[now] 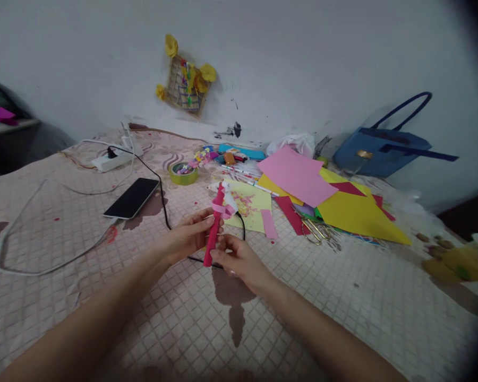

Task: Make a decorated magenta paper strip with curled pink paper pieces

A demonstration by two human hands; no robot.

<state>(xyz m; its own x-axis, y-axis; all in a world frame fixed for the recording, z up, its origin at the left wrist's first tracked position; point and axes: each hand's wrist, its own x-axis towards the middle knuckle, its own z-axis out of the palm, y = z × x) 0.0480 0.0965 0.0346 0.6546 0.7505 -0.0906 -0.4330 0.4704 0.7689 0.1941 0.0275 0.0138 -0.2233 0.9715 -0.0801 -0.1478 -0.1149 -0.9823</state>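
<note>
A narrow red paper tube stands tilted between my two hands, over the middle of the bed-like covered surface. A pale pink paper strip loops around its upper part. My left hand grips the tube from the left side, thumb in front. Lower down, my right hand pinches it near the bottom end. Just behind the tube lies a white glue gun with a black cord, partly hidden. Beneath that is a pale yellow sheet with pink marks or scraps, and a small pink paper piece at its corner.
Gold-handled scissors lie right, beside pink sheets and yellow sheets. Green tape, a phone on a cable and a power strip are left. A blue bag leans on the wall.
</note>
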